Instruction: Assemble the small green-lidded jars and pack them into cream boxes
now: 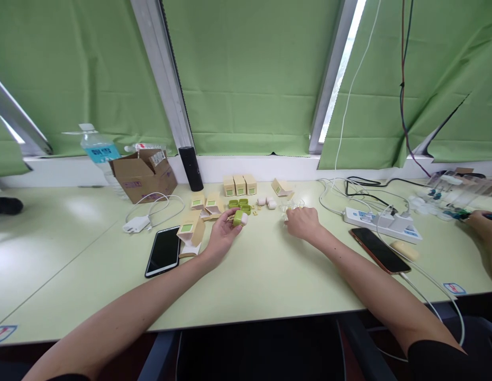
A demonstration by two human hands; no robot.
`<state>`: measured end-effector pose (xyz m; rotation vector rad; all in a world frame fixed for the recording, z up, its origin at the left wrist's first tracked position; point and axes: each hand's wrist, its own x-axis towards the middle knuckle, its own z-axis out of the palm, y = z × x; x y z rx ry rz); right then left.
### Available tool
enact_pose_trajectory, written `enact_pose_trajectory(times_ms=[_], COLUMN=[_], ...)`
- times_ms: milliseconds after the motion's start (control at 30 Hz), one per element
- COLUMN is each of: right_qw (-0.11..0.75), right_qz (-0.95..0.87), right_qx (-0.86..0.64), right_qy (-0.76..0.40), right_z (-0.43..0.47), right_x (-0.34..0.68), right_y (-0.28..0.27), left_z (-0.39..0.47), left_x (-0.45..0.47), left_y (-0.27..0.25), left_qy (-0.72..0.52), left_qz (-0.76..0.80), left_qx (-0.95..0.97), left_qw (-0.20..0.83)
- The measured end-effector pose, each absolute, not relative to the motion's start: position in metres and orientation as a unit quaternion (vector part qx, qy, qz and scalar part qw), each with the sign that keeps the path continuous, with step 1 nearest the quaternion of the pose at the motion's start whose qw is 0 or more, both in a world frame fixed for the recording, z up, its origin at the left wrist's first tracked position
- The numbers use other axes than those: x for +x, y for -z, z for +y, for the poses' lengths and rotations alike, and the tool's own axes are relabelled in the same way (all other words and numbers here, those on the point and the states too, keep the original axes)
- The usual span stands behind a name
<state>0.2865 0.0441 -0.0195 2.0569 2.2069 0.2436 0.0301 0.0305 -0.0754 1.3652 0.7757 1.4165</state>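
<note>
Between the thumb and fingers of my left hand (222, 237) sits a small rounded green-and-white case (238, 218), held just above the table. My right hand (303, 222) is closed, fingertips down at a group of small clear plastic pieces (297, 203); what it grips is hidden by the fingers. Between the hands, farther back, lie several small green square cases (243, 203), some rounded white pieces (266, 201) and tiny yellow bits (255, 212). Opened cream cartons (191, 226) lie left of my left hand.
Three closed cream boxes (240, 185) stand near the wall, with an opened one (281, 187) to their right. Phones lie at left (163, 251) and right (380, 250). A power strip (383, 225) with cables, a cardboard box (145, 174) and a black cylinder (191, 169) surround. Another person's hand (484, 225) works far right.
</note>
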Motion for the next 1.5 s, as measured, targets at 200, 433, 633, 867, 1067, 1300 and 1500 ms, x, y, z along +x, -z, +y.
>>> enact_pose_trajectory(times_ms=[200,433,633,867,1067,1300,1500], right_qw=[0.045,-0.160,-0.369,-0.372,-0.356,-0.339,-0.333], right_qz=[0.772,0.805,0.757,0.769,0.767,0.769,0.773], right_qx=[0.629,0.568,0.469,0.433,0.439,0.458,0.455], right_qy=[-0.075,0.064,0.265,0.286,0.306,0.290,0.290], right_z=[0.025,0.019,0.025,0.018,0.019,0.020,0.020], right_x=[0.264,0.251,0.243,0.237,0.237,0.237,0.237], right_y=[0.028,0.051,0.079,0.084,0.085,0.086,0.086], left_z=[0.031,0.033,0.032,0.019,0.017,0.020,0.021], left_x=[0.031,0.029,0.029,0.030,0.031,0.030,0.030], left_y=[0.076,0.077,0.079,0.070,0.069,0.072,0.073], left_qy=[-0.579,-0.578,-0.579,-0.516,-0.471,-0.446,-0.432], left_qz=[0.299,0.287,0.307,0.345,0.351,0.365,0.377], left_qx=[0.583,0.617,0.674,0.721,0.753,0.760,0.755], left_qw=[0.485,0.451,0.342,0.307,0.298,0.302,0.318])
